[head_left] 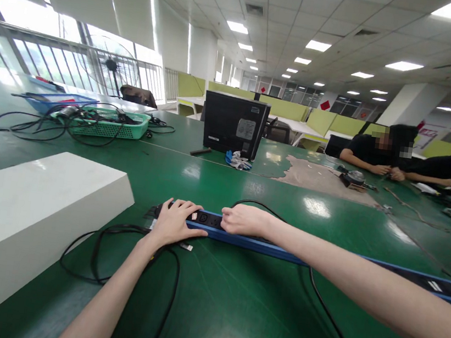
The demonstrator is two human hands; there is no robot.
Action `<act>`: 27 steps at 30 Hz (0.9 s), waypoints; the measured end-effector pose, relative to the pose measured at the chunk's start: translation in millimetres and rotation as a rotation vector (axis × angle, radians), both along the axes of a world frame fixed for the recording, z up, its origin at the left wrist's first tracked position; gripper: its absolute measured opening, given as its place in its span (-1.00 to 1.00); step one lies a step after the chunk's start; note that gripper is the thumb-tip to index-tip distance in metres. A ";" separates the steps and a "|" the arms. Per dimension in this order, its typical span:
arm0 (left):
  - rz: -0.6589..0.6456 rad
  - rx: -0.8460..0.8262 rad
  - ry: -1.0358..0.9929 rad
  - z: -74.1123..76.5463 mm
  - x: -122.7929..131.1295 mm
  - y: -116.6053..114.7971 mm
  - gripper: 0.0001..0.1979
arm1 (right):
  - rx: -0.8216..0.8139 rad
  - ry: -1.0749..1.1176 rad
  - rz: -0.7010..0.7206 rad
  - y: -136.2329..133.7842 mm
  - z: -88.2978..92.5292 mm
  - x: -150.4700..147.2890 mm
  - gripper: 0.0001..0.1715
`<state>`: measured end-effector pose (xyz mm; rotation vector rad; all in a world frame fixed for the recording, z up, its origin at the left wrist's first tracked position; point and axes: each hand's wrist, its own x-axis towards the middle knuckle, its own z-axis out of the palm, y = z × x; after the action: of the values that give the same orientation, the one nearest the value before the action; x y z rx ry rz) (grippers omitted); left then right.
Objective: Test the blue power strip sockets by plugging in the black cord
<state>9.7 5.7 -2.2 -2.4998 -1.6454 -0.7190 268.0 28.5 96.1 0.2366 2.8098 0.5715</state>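
Observation:
A long blue-framed power strip [257, 244] with black sockets lies across the green table, running off to the right edge. Over its left end, my left hand [174, 222] grips it with fingers spread across the top and thumb along the near side. My right hand [246, 220] is closed against the socket face, just right of a visible socket [214, 221]. A black cable [260, 203] curves into the far side of this fist; its end is hidden by the fingers. Near my left wrist lie a looped black cable [96, 252] and a small USB connector [186, 246].
A large white box [38, 205] stands at the left. Further back are a green basket [131, 126] of cables, a blue tray [47, 104], a black monitor-like unit [231, 122] and gloves [238, 161]. Two people in black [371, 149] lean on the table at the right.

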 end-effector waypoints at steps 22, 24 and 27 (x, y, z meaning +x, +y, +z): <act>0.010 -0.005 0.035 -0.6 6.9 1.2 -0.27 | -0.440 0.552 -0.740 12.2 -24.7 15.5 -0.44; 0.011 -0.007 0.036 -0.6 7.4 1.7 -0.27 | -0.448 0.587 -0.765 7.8 -28.9 18.0 -0.44; 0.017 -0.011 0.032 -0.5 7.0 2.3 -0.27 | -0.403 0.626 -0.833 -1.9 -34.5 19.1 -0.44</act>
<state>16.7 8.0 -2.6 -2.4879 -1.6622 -0.6668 287.1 26.6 61.5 1.6086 2.8717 -0.3125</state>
